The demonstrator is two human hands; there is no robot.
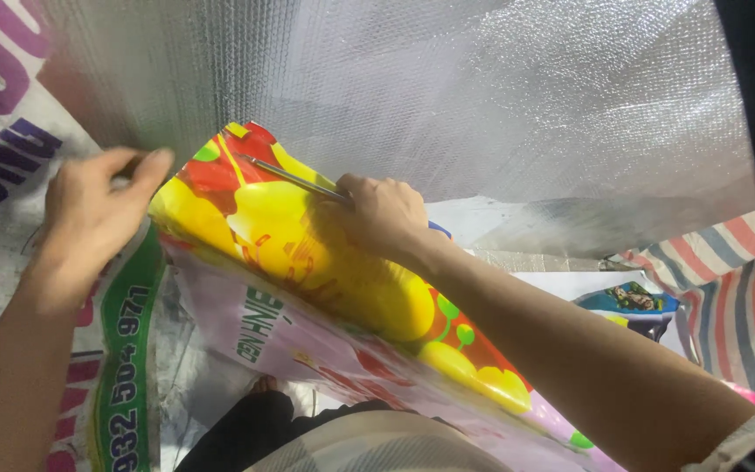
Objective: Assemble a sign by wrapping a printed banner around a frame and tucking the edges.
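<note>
The left hand (89, 214) pinches the corner of the glossy yellow-and-red sheet (308, 253) to keep it taut, while the right hand (382, 214), fingers closed, grips a thin metal tool (294, 181) along its edge.

Single head view; looks steeply down, close over lap and hands.

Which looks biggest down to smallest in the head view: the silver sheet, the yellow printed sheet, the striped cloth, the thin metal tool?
1. Silver sheet
2. Yellow printed sheet
3. Striped cloth, partly cut off at the edge, so unsure
4. Thin metal tool
</note>
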